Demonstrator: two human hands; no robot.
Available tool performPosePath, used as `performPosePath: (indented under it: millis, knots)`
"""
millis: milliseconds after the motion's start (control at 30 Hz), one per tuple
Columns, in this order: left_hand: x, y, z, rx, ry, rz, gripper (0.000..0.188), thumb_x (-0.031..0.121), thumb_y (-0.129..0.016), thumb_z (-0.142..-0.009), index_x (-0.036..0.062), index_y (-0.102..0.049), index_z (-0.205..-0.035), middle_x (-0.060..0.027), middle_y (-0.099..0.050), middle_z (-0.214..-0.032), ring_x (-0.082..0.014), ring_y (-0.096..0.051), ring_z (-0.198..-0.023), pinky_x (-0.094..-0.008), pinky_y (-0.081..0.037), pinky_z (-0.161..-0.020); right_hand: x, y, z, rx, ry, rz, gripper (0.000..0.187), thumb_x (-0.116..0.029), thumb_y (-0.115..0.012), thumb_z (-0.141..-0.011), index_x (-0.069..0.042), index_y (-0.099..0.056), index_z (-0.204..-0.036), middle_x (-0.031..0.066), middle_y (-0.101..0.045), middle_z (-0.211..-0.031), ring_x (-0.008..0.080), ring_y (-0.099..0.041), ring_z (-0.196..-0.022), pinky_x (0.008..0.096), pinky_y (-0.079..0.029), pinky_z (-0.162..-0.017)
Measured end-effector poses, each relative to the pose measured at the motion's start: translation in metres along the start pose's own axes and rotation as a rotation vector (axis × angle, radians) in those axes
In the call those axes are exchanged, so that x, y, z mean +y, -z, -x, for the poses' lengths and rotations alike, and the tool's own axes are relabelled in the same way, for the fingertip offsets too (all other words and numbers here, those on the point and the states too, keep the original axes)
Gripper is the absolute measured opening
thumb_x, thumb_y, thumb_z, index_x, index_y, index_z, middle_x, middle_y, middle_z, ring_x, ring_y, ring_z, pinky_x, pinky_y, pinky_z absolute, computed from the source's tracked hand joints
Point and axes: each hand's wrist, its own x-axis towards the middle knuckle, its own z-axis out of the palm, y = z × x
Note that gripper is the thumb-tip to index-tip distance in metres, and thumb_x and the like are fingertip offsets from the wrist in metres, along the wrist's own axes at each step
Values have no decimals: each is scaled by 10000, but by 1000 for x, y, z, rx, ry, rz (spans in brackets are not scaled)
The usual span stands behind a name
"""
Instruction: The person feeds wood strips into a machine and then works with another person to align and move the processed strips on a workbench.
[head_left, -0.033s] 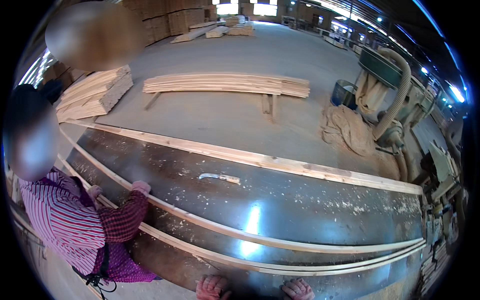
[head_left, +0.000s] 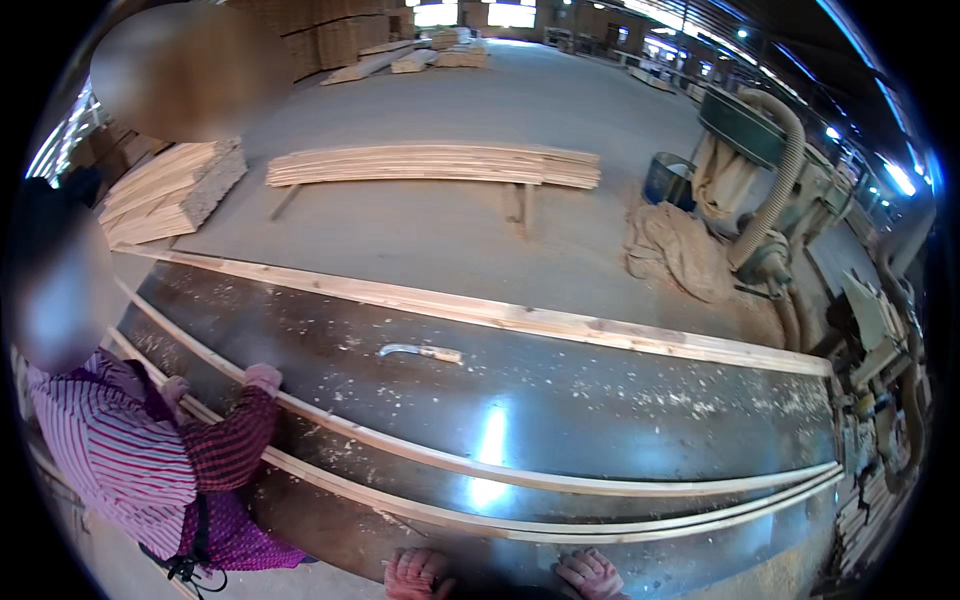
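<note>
My left hand (head_left: 417, 574) and my right hand (head_left: 589, 574), both in pinkish gloves, rest on the near edge of a dark, glossy table (head_left: 600, 400). Neither holds anything; the fingers lie over the surface, the left ones more bent. Just beyond them run two long wooden strips (head_left: 560, 530) side by side. Another strip (head_left: 440, 460) bows across the table and meets them at the right end. A hooked knife (head_left: 421, 353) with a light handle lies mid-table. At the left, a co-worker's gloved hand (head_left: 263, 379) touches the bowed strip.
Long pale boards (head_left: 500, 312) line the table's far edge. Wood chips litter the top. Beyond stand a board stack on supports (head_left: 430, 163), another stack (head_left: 175, 190) and a dust collector (head_left: 745, 130) with a hose. The co-worker (head_left: 110, 450) stands at the left.
The whole scene has shifted slightly left in the picture. My hands, the strips and the knife keep their places on the table.
</note>
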Motion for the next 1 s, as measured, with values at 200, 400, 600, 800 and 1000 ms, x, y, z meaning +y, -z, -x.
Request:
performPosePath:
  millis: [200, 400, 600, 800, 1000]
  knots:
    - [7, -10, -1, -53, 71, -77, 706, 501, -746, -767, 193, -554, -1372, -99, -494, -1447, -365, -401, -1388, -640, -331, -1094, 0, 9, 4, 8, -21, 12, 538, -281, -726, -830, -154, -592, -1335, 115, -596, -1292, 344, -534, -1261, 524, -386, -1119]
    - [9, -9, 3, -66, 115, -84, 714, 506, -740, -786, 174, -557, -1390, -108, -505, -1454, -379, -401, -1395, -639, -309, -1119, 5, 10, -2, -46, -14, 18, 542, -292, -713, -841, -150, -583, -1348, 114, -594, -1297, 350, -530, -1263, 527, -384, -1121]
    - [4, 21, -27, -20, -21, -3, 592, 455, -772, -719, 146, -652, -1209, -84, -628, -1243, -300, -581, -1195, -493, -437, -1048, -2, 8, -2, -71, 15, 54, 544, -321, -699, -867, -127, -578, -1361, 132, -598, -1330, 369, -531, -1277, 542, -390, -1112]
    - [-4, 14, -7, 12, 0, 23, 616, 465, -736, -796, 125, -601, -1292, -105, -594, -1310, -293, -554, -1253, -487, -408, -1116, 5, -9, 8, -39, 119, 93, 539, -371, -670, -890, -107, -603, -1354, 168, -600, -1355, 399, -552, -1268, 579, -395, -1099]
    - [0, 10, -10, 49, 5, 51, 617, 438, -746, -799, 120, -587, -1303, -104, -589, -1297, -290, -561, -1241, -477, -412, -1112, 22, -13, 14, -115, 105, 140, 588, -445, -628, -913, -138, -581, -1412, 148, -595, -1387, 371, -535, -1315, 575, -382, -1118]
